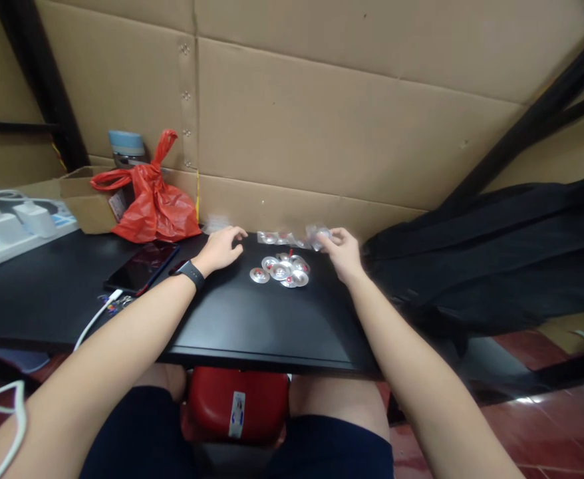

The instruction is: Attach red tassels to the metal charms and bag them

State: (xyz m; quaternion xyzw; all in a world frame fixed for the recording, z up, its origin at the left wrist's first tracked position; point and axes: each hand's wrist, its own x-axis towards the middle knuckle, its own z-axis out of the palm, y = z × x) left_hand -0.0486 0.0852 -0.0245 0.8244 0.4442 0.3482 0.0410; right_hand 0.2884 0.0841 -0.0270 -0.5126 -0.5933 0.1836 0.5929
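My right hand (342, 254) pinches a small clear plastic packet (318, 237) at the back of the black table, right of centre. A row of similar clear packets (277, 237) lies just left of it, along the cardboard wall. In front of that row sits a loose pile of round silvery discs (281, 270) with red marks at their middles; one disc (259, 275) lies a little apart on the left. My left hand (221, 247) hovers or rests left of the packets, fingers curved and apart, holding nothing. A dark watch (191, 273) is on its wrist.
On the left, a tied red plastic bag (155, 206) stands by a cardboard box (85, 203) and a blue-lidded container (126, 144). A phone (145, 266) on a white cable and a power strip (22, 241) lie nearby. Black cloth (496, 259) hangs at the right.
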